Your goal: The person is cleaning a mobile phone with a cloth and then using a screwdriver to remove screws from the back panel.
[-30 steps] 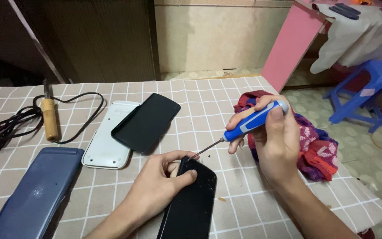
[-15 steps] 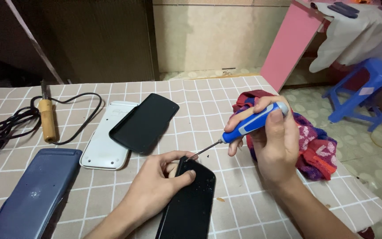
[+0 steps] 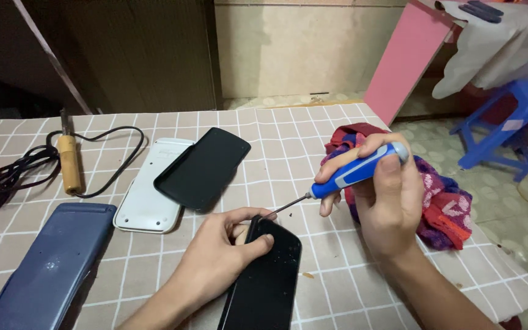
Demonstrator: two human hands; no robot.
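Left hand (image 3: 218, 260) pins black device (image 3: 264, 281), fingers curled over top edge; right hand (image 3: 383, 195) grips blue screwdriver (image 3: 355, 171), tip at device's top.

A single head-worn camera looks steeply down and forward, close over the table (image 3: 313, 128); floor and blue stool (image 3: 508, 122) fill the upper right.

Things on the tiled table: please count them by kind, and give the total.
Flat device shells or covers: 4 – black one under the left hand, black, white, blue
Screwdriver in the right hand: 1
Soldering iron with cord: 1
Cloth: 1
Total: 7
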